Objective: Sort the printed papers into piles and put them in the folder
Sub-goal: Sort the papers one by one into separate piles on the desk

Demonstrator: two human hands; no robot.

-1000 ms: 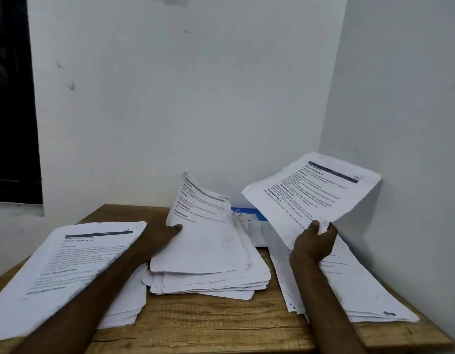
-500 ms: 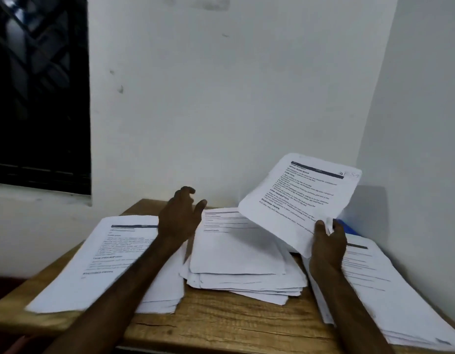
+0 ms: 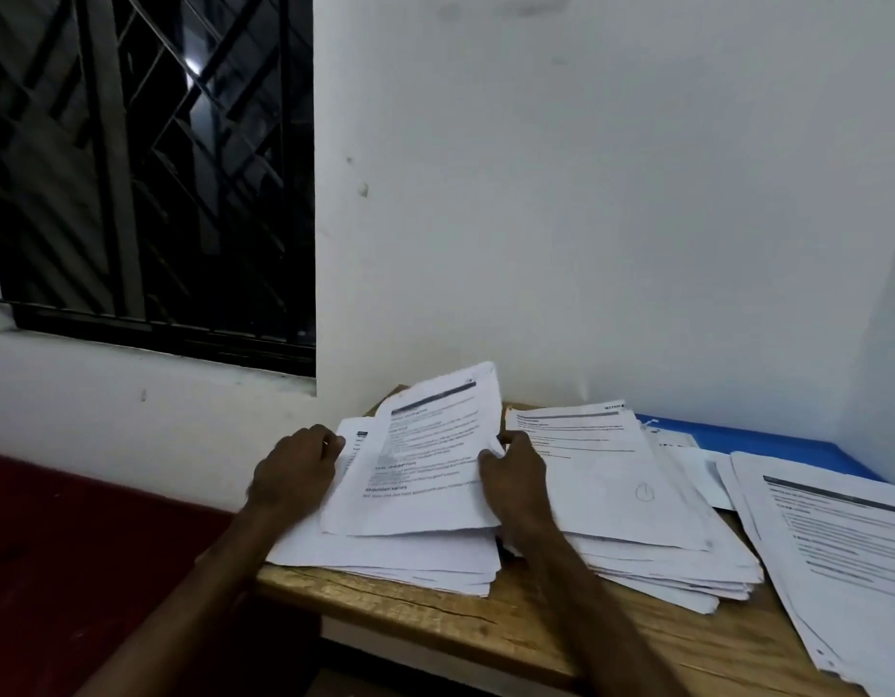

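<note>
Printed papers lie in three piles on a wooden table that stands in the corner of a white wall. The left pile is at the table's left end, the middle pile is just beside it, and the right pile reaches the right border of the view. A blue folder lies flat at the back, against the wall, and is partly covered by the middle and right piles.

One printed sheet is on top of the left pile, its far end raised a little and tilted. The right hand holds this sheet at its right edge, with the fingers curled around the edge. The left hand is at the left side of the same pile, its fingers bent and the tips touching the paper edges; I cannot tell if it really pinches a sheet or only rests against it. Both forearms come in from the bottom of the view.

A dark window with a metal grille is on the left, above the table.
</note>
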